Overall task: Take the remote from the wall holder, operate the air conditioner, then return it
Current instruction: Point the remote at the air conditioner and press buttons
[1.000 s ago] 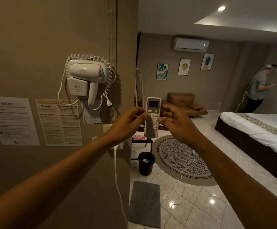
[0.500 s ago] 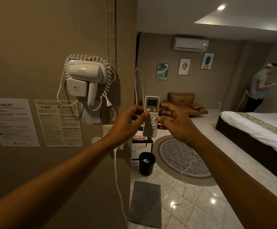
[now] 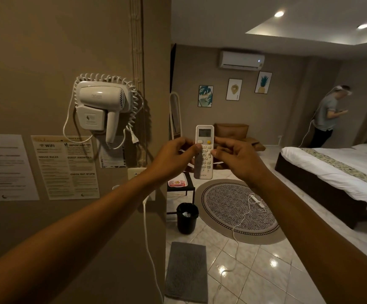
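A white remote (image 3: 204,150) with a small grey screen and a yellow button stands upright in front of me, held between both hands. My left hand (image 3: 173,160) grips its left edge, thumb on the buttons. My right hand (image 3: 238,160) holds the right edge, thumb touching the keypad. The white air conditioner (image 3: 241,60) hangs high on the far wall, above the remote, with a small light lit at its right end. No wall holder for the remote shows in this view.
A wall-mounted hair dryer (image 3: 100,106) and printed notices (image 3: 65,167) are on the wall to my left. On the floor lie a black bin (image 3: 187,218), a grey mat (image 3: 187,270), a round rug (image 3: 239,209) with a white cable. A bed (image 3: 331,172) stands right; a person (image 3: 327,117) is beyond it.
Both hands and the remote stay together, drifting slightly in the view. My right thumb has shifted on the keypad. The person at the far right has barely moved.
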